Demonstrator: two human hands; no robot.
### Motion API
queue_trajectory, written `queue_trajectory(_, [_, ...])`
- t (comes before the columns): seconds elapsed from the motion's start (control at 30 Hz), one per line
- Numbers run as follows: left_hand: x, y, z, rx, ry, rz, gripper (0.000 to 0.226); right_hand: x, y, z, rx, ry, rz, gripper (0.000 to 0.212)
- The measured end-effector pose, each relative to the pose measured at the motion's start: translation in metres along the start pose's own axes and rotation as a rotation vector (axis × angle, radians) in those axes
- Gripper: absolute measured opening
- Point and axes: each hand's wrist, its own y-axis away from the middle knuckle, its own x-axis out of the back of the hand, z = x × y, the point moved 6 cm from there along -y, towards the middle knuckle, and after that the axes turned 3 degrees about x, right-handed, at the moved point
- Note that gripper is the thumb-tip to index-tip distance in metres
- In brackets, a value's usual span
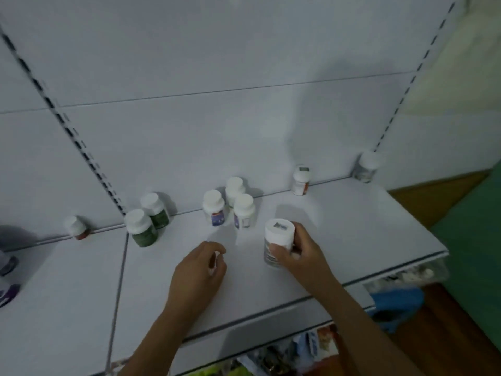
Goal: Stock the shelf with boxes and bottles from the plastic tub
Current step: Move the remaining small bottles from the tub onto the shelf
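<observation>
A person's two bare arms reach from the bottom edge over a white shelf [339, 226] backed by a pale panel wall. The right hand [301, 253] has its grip closed around a white-capped bottle [278, 242], thumb on the near side and fingers wrapped behind it; the bottle stands upright on or just above the shelf surface (contact cannot be told). The left hand [200, 270] hovers beside it with fingers loosely curled, and whether it holds something small cannot be told through the blur. Further back, three white-capped bottles [234, 204] with purple-toned labels stand clustered together. To their left, two green-labelled bottles [147, 218] stand near a slotted upright. A small bottle [301, 180] stands against the back panel to the right, and another bottle [367, 166] sits in the far right corner. Below the shelf's front edge, part of a clear plastic tub [414, 275] shows.
</observation>
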Motion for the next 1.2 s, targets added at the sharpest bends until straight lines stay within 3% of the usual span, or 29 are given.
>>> queue_trajectory(0.13, [-0.068,-0.015,0.059,-0.236,0.093,-0.266,0.019,0.081,0.003,0.005,-0.016,-0.021,0.249,0.042])
queue_trajectory(0.23, [-0.108,-0.032,0.096,-0.338,0.107,-0.346,0.021,0.137,0.004,0.018,-0.101,-0.187,0.398,0.036])
queue_trajectory(0.4, [-0.161,-0.070,0.134,-0.348,0.059,-0.328,0.044,0.203,-0.006,0.037,-0.205,-0.413,0.442,0.051])
queue_trajectory(0.57, [-0.213,-0.104,0.164,-0.303,-0.070,-0.384,0.068,0.256,-0.038,0.056,-0.260,-0.464,0.439,0.027])
queue_trajectory(0.67, [-0.236,-0.119,0.182,-0.265,-0.098,-0.363,0.069,0.283,-0.063,0.066,-0.248,-0.361,0.435,0.028])
queue_trajectory(0.8, [-0.245,-0.129,0.190,-0.266,-0.183,-0.259,0.055,0.300,-0.094,0.086,-0.159,0.062,0.402,0.048])
queue_trajectory(0.9, [-0.245,-0.130,0.188,-0.262,-0.183,-0.238,0.051,0.288,-0.105,0.108,-0.117,0.328,0.294,0.045])
queue_trajectory(0.97, [-0.244,-0.130,0.188,-0.256,-0.162,-0.228,0.049,0.284,-0.111,0.117,-0.068,0.405,0.294,0.041])
queue_trajectory(1.07, [-0.245,-0.131,0.186,-0.243,-0.170,-0.235,0.049,0.283,-0.118,0.123,-0.052,0.498,0.270,0.057])
queue_trajectory(1.2, [-0.243,-0.131,0.188,-0.233,-0.166,-0.236,0.049,0.286,-0.124,0.126,-0.060,0.545,0.348,0.051])
